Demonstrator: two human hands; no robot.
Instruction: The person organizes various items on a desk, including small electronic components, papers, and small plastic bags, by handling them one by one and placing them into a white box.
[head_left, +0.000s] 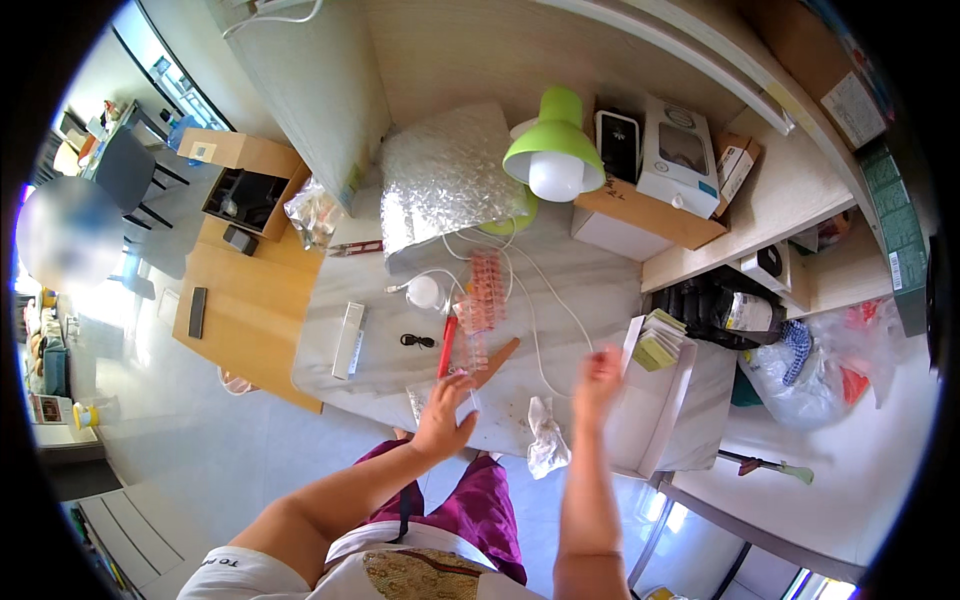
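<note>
My left hand [444, 415] is spread flat with fingers apart, resting at the near edge of the white desk [590, 290], on or just over a small clear plastic piece [470, 400]. Just above it lie a red pen-like tool [447, 346], a wooden stick [497, 361] and a clear bag of pink items [484, 290]. My right hand [598, 374] is raised over the desk's right part with fingers curled in; whether it pinches anything is unclear. A crumpled white wrapper [545, 437] lies at the desk edge between my forearms.
A green desk lamp [553, 150] stands at the back beside a bubble-wrap sheet [445, 175]. A white cable [545, 300], a small white round device [424, 292] and a white strip [349, 338] lie on the desk. Boxes fill the shelf [660, 215]; a wooden table [245, 300] stands left.
</note>
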